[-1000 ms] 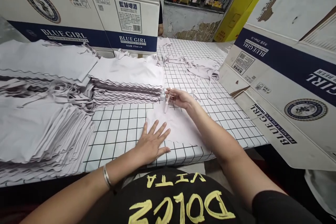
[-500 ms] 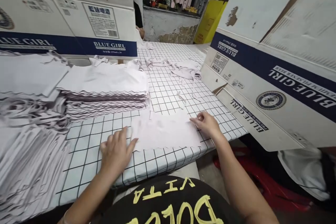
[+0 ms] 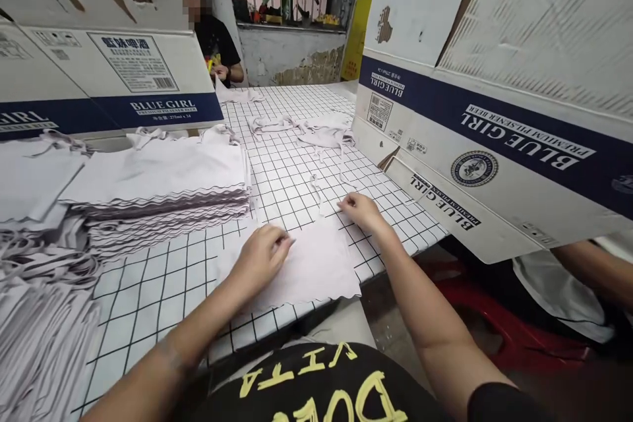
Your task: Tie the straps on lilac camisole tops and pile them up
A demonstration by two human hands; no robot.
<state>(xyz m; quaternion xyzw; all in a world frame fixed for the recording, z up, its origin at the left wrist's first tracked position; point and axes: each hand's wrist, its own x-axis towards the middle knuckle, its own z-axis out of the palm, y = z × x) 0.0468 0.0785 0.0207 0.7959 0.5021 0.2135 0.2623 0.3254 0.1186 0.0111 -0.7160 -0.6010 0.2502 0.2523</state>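
Observation:
A pale pink-white cloth piece (image 3: 316, 264) lies flat on the checked tabletop (image 3: 168, 277) near its front edge. Over its left part is my left hand (image 3: 264, 250), thumb and fingers pinched together; what is between them, if anything, is too small to name. My right hand (image 3: 360, 210) is at the cloth's upper right corner, its fingertips pressed together, and I cannot make out whether they hold anything. To the left lies a thick stack of similar cloth pieces (image 3: 158, 171) with wavy edges.
More folded cloth (image 3: 44, 349) piles up at the far left. Loose straps and cloth (image 3: 324, 132) lie further back. Printed cardboard boxes stand at the left (image 3: 163, 109) and right (image 3: 524, 138). Across the table sits a person (image 3: 217, 46); another person's arm (image 3: 593, 270) shows at the right.
My left hand has moved right, from beside the cloth to over it, and its spread fingers have closed. My right hand remains near the cloth's right corner. The view has shifted, showing more of the person opposite.

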